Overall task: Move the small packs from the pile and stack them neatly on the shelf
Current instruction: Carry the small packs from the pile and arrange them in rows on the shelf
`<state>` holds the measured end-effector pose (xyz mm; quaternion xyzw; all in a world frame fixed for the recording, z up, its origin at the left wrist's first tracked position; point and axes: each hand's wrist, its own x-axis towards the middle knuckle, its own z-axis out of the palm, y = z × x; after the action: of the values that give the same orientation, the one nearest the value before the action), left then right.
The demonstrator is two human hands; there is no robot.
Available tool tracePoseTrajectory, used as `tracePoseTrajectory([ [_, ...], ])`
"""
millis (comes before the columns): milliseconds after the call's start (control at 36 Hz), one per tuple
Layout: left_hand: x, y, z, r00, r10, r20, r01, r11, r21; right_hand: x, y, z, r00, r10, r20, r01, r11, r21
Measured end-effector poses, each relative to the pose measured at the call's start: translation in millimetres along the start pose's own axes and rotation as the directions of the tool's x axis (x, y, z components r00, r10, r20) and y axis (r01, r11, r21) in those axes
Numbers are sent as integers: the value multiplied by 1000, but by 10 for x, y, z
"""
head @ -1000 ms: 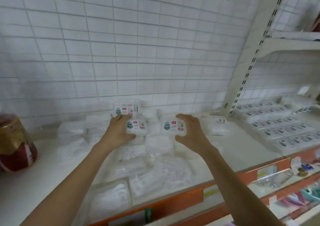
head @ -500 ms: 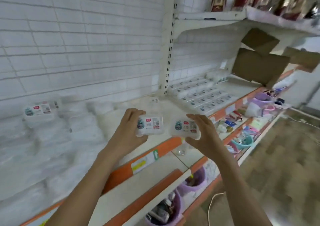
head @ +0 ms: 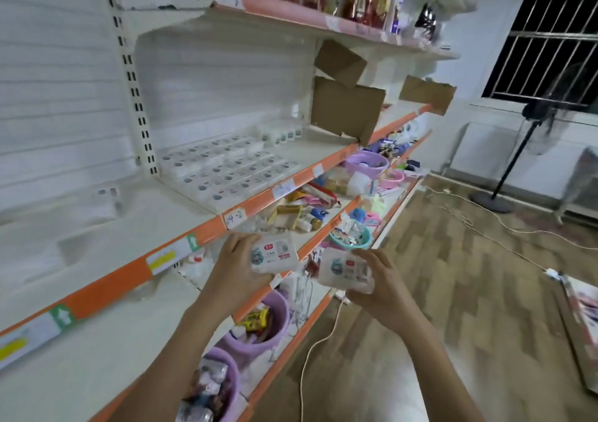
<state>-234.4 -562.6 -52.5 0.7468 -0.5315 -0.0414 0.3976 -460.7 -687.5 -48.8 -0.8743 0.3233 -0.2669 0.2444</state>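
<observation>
Head view, your left hand (head: 234,269) grips one soft rectangular plastic pack (head: 274,254), right hand (head: 377,287) curled round another pack (head: 345,271), pile gone from view since earlier, stacked rows (head: 226,169) beyond your fingertips.

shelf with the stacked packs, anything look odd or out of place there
Yes: torn brown cardboard pieces stand tilted at the right end of the shelf, beside the flat rows of stacked packs. Their edges look ragged, like scraps of a ripped box.
</observation>
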Motion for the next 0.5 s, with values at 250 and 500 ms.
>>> tracePoseTrajectory([
  [250, 494, 210, 522, 996, -40, 76, 40, 999, 4, 265, 641, -162, 999, 47, 14, -47, 999, 11],
  [500, 1382, -47, 805, 992, -109, 69, 108, 994, 10, 1432, 985, -156, 996, -15, 93, 12, 999, 35],
])
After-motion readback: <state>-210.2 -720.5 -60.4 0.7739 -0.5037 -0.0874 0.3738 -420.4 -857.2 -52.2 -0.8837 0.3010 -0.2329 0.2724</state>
